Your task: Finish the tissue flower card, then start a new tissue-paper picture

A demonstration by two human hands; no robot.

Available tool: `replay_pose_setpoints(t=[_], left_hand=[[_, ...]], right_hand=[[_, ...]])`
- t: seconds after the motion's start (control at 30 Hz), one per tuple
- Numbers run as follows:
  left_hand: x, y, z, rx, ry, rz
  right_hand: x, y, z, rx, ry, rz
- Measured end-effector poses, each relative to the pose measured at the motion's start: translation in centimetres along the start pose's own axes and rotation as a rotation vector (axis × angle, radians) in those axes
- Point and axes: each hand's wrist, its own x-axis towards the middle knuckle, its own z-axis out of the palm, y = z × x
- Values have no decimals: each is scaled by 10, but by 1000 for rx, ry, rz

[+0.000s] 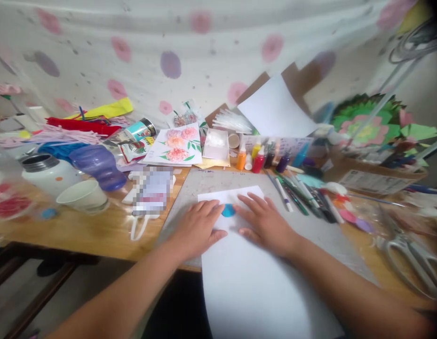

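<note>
A long white sheet of paper (253,292) lies on the grey mat (190,188) and hangs over the table's front edge. Near its far end is a small round blue piece (228,210); whether it is paint or a cut-out I cannot tell. My left hand (200,223) rests flat on the sheet to the left of the blue piece, fingertips at its edge. From the right, my right hand (266,219) lies with fingers spread, its fingertips touching or just beside the same piece. Neither hand grips anything.
Paint bottles (258,159) stand behind the mat, with several pens (303,193) at its right. Large scissors (409,259) lie at the right edge. A paper cup (83,197), a white jar (51,174) and a blurred-out phone-like object (151,190) are on the left. Flower pictures (178,143) lie behind.
</note>
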Motion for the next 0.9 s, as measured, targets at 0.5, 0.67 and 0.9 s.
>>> replay_pose_setpoints(t=[0.5, 0.67, 0.9], left_hand=[[0, -3, 7, 22, -33, -20], [1, -1, 5, 9, -49, -42], [-5, 1, 3, -47, -15, -22]], right_hand=[[-6, 4, 7, 16, 1, -62], [-1, 4, 1, 31, 16, -26], [29, -3, -1, 53, -6, -55]])
